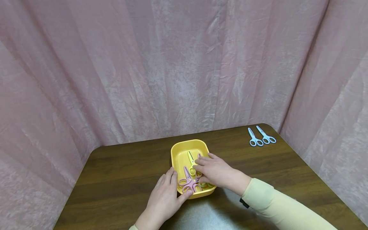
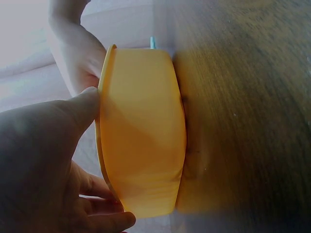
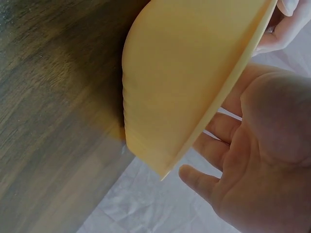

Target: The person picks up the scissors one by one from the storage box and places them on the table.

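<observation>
A yellow plastic tray [image 1: 190, 142] stands on the table with several craft scissors inside. At its near left corner my left hand [image 1: 164, 195] holds the rim, thumb on the near edge and fingers along the left side. My right hand [image 1: 217, 171] reaches over the right rim, fingers spread and fairly straight above the scissors. Yellow scissors [image 1: 191, 157] lie by its fingertips; pink scissors [image 1: 188, 182] lie in the near part. Another pink pair and a yellow-green handle [image 1: 203, 185] are partly hidden under the right hand. In the right wrist view, the tray wall [image 3: 180, 73] hides the fingertips.
Two light blue scissors [image 1: 254, 138] [image 1: 265, 135] lie side by side at the table's back right corner. The brown wooden table [image 1: 126, 169] extends to both sides of the tray. Pink curtains [image 1: 172, 70] hang behind it and along both sides.
</observation>
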The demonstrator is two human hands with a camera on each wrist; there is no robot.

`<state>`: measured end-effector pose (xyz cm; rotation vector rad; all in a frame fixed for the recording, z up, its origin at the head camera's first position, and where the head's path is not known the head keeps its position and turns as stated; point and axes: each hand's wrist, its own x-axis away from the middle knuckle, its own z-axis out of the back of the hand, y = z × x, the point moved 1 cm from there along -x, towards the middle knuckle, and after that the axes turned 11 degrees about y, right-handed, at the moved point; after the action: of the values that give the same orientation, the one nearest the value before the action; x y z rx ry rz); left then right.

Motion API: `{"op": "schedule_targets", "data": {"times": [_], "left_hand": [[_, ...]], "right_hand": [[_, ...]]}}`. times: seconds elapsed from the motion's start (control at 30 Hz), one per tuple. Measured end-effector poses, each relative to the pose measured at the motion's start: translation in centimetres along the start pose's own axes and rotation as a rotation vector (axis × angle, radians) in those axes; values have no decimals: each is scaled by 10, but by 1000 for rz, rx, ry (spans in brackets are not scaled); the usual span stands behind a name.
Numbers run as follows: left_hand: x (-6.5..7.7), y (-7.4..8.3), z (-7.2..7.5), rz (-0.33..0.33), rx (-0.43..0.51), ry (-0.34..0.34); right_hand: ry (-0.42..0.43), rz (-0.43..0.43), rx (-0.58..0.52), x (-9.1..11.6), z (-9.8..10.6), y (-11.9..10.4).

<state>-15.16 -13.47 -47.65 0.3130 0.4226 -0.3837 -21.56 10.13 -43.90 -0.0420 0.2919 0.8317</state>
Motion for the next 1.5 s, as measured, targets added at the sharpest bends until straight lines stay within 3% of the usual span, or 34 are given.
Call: {"op": "schedule_targets", "data": {"times": [0.5, 1.5], "left_hand": [[0, 1, 2, 5, 2, 3], [0, 1, 2, 12, 1, -11]], "right_hand": [[-1, 28, 49, -1, -7, -3], [-35, 43, 45, -2, -6, -7]]}}
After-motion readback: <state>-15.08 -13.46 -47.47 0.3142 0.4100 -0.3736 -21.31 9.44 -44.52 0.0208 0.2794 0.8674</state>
